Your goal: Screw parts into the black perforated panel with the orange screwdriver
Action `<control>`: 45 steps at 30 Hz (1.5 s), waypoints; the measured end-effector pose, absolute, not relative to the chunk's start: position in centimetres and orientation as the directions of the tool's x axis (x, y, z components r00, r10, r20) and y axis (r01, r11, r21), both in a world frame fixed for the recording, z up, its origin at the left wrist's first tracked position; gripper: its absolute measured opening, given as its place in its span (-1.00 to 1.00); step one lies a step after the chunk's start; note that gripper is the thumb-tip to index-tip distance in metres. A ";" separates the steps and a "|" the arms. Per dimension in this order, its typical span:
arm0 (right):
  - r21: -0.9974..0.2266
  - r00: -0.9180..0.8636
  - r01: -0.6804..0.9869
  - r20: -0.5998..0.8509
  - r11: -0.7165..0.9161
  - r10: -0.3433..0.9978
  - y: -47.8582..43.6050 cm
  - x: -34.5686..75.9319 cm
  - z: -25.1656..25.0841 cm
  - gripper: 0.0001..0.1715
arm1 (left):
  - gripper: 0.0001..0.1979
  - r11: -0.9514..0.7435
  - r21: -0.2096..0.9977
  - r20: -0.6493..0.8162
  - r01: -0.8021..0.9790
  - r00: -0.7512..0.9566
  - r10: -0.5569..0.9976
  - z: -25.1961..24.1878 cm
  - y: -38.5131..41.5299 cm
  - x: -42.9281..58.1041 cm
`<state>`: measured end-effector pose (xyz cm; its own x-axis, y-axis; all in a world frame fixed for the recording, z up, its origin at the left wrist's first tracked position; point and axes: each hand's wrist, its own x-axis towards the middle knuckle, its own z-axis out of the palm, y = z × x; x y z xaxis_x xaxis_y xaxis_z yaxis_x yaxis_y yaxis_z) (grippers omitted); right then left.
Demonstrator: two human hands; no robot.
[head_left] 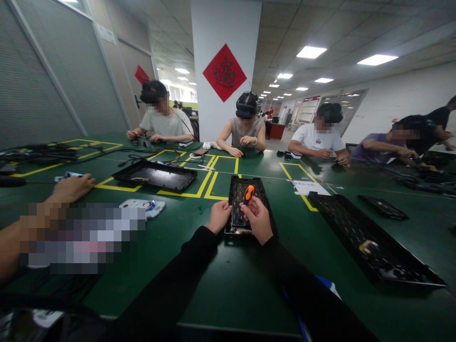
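Right-hand fingers [258, 206] are pinched around an orange-and-black tool [249, 192]; a black rectangular plastic tray [237, 188] is pinched at its left rim by left-hand fingers [223, 206]

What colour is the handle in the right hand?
The handle is mostly orange with black; head view.

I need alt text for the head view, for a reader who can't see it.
A person's left hand holds the left edge of a black rectangular tray on a green table, while the right hand holds an orange-and-black tool over it. Several other people are at the far side.
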<state>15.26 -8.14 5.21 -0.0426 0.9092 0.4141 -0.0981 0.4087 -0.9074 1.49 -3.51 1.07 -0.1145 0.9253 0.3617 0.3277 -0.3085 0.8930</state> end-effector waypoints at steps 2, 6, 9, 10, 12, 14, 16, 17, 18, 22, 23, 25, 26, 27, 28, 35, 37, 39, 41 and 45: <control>-0.907 -0.056 -0.133 0.409 0.399 0.911 -8.3 15.2 5.4 -0.62 | -0.68 -0.314 0.887 0.369 0.338 -0.110 0.923 1.0 -3.5 1.5; -0.911 -0.088 -0.130 0.404 0.392 0.910 -8.5 15.2 5.6 -0.62 | -0.67 -0.315 0.885 0.370 0.342 -0.107 0.923 1.1 -3.5 1.5; -0.914 -0.075 -0.064 0.405 0.400 0.911 -8.3 15.2 5.3 -0.58 | -0.68 -0.302 0.894 0.355 0.330 -0.112 0.928 1.3 -3.6 1.6; -0.914 -0.064 -0.027 0.406 0.405 0.912 -8.2 15.3 5.1 -0.57 | -0.68 -0.302 0.894 0.355 0.330 -0.113 0.928 1.3 -3.6 1.6; -0.908 -0.034 0.049 0.415 0.417 0.909 -8.0 15.3 4.7 -0.58 | -0.68 -0.309 0.889 0.364 0.339 -0.112 0.925 1.3 -3.6 1.6; -0.897 -0.008 0.099 0.433 0.432 0.901 -7.8 15.4 4.5 -0.60 | -0.68 -0.321 0.879 0.378 0.352 -0.107 0.920 1.2 -3.6 1.5; -0.893 0.000 0.092 0.443 0.441 0.896 -7.8 15.4 4.5 -0.59 | -0.68 -0.333 0.873 0.390 0.356 -0.099 0.916 1.0 -3.5 1.5; -0.893 -0.003 0.070 0.445 0.444 0.896 -7.8 15.4 4.6 -0.58 | -0.69 -0.337 0.872 0.393 0.355 -0.096 0.915 0.9 -3.4 1.4; -0.894 -0.009 0.038 0.447 0.447 0.895 -7.9 15.3 4.7 -0.58 | -0.69 -0.339 0.873 0.393 0.351 -0.095 0.914 0.8 -3.4 1.4; -0.892 -0.057 -0.074 0.451 0.446 0.891 -8.3 15.1 5.1 -0.59 | -0.69 -0.332 0.883 0.382 0.332 -0.095 0.919 0.7 -3.4 1.5; -0.894 -0.070 -0.086 0.447 0.441 0.892 -8.5 15.1 5.2 -0.58 | -0.69 -0.331 0.883 0.380 0.332 -0.094 0.920 0.8 -3.4 1.5; -0.897 -0.089 -0.088 0.440 0.432 0.894 -8.6 15.1 5.3 -0.59 | -0.69 -0.325 0.885 0.375 0.333 -0.099 0.922 1.0 -3.5 1.5; -0.898 -0.096 -0.078 0.438 0.432 0.894 -8.7 15.1 5.3 -0.60 | -0.68 -0.320 0.888 0.370 0.331 -0.101 0.923 1.1 -3.6 1.5; -0.899 -0.098 -0.059 0.438 0.434 0.894 -8.7 15.2 5.3 -0.60 | -0.68 -0.314 0.891 0.364 0.328 -0.103 0.926 1.2 -3.6 1.5; -0.899 -0.098 -0.032 0.438 0.437 0.894 -8.7 15.2 5.2 -0.60 | -0.68 -0.309 0.894 0.359 0.324 -0.105 0.928 1.4 -3.7 1.6; -0.877 -0.093 0.106 0.461 0.469 0.883 -8.3 15.4 4.8 -0.60 | -0.68 -0.317 0.885 0.371 0.342 -0.104 0.923 1.3 -3.6 1.6; -0.875 -0.100 0.068 0.471 0.479 0.876 -8.3 15.3 4.8 -0.56 | -0.68 -0.324 0.877 0.379 0.355 -0.098 0.920 1.1 -3.5 1.5; -0.876 -0.109 0.002 0.479 0.482 0.871 -8.4 15.2 4.9 -0.53 | -0.69 -0.330 0.872 0.386 0.361 -0.095 0.918 1.0 -3.4 1.5; -0.877 -0.116 -0.066 0.481 0.476 0.869 -8.5 15.1 5.0 -0.50 | -0.69 -0.335 0.868 0.392 0.367 -0.089 0.916 0.9 -3.4 1.5; -0.891 -0.130 -0.123 0.452 0.438 0.883 -8.8 15.1 5.3 -0.56 | -0.69 -0.340 0.855 0.403 0.393 -0.090 0.911 0.8 -3.4 1.5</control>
<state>15.08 -8.76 5.32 -0.1303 0.8826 0.4517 -0.1233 0.4376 -0.8907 1.49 -3.36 0.78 -0.0898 0.9106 0.4034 0.3929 -0.3398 0.8545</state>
